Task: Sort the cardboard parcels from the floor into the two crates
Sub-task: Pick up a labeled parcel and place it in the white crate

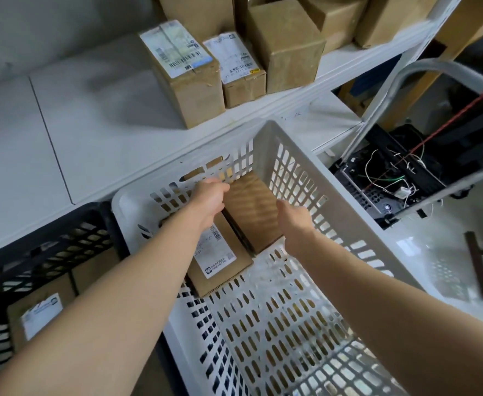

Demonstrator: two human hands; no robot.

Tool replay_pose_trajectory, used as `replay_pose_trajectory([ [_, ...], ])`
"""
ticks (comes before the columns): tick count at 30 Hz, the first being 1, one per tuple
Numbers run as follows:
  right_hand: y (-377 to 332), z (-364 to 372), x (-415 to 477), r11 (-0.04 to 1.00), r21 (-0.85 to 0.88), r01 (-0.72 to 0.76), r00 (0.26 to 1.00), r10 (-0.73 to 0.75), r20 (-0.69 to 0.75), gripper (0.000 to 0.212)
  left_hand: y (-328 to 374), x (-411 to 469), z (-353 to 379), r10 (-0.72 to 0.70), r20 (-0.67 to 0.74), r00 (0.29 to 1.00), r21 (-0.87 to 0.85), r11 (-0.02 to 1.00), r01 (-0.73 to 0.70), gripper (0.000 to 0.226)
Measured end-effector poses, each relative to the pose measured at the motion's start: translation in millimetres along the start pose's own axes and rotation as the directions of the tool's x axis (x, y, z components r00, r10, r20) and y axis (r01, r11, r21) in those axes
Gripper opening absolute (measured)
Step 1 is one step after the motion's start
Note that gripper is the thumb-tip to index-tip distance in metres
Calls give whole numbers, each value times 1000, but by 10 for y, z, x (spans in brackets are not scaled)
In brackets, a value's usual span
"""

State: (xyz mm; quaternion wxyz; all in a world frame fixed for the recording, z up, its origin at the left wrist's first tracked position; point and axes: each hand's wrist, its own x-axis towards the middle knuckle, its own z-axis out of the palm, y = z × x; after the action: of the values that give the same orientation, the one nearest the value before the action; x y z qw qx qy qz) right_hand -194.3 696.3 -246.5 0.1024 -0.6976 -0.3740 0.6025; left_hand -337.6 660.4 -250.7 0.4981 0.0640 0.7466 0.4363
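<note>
Parcels sit in the white crate: left hand grasps the plain brown parcel, right hand open beside it. Probably stiff, light; hold opposite edges.

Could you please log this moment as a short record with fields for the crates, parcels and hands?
white crate: holds two parcels at its far end
labelled parcel: lies flat, label up
plain parcel: beside it, to the right
black crate: left of the white one, holds a labelled box
left hand: on the parcels, grip unclear
right hand: open, by the plain parcel
shelf: more boxes
</note>
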Motion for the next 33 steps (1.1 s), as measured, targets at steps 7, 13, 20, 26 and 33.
replay_pose_trajectory([
  [7,-332,-140,-605,949,55,312,949,-314,32,31,401,-674,-44,257,-14,966,-8,966,-257,12],
  [13,-446,-412,-1252,842,44,538,843,-538,-24,45,652,-1315,2,449,-27,893,-69,890,-450,17],
  [20,-313,-975,-2069,716,135,685,727,-660,-188,25,746,-2199,187,622,173,764,-155,783,-603,25],
  [26,205,-1345,-2775,671,108,733,644,-635,-427,35,463,-3056,261,707,365,606,-186,693,-697,27],
  [33,1049,-1981,-3486,686,82,723,547,-496,-674,34,-44,-3904,708,647,626,436,-225,685,-693,29],
])
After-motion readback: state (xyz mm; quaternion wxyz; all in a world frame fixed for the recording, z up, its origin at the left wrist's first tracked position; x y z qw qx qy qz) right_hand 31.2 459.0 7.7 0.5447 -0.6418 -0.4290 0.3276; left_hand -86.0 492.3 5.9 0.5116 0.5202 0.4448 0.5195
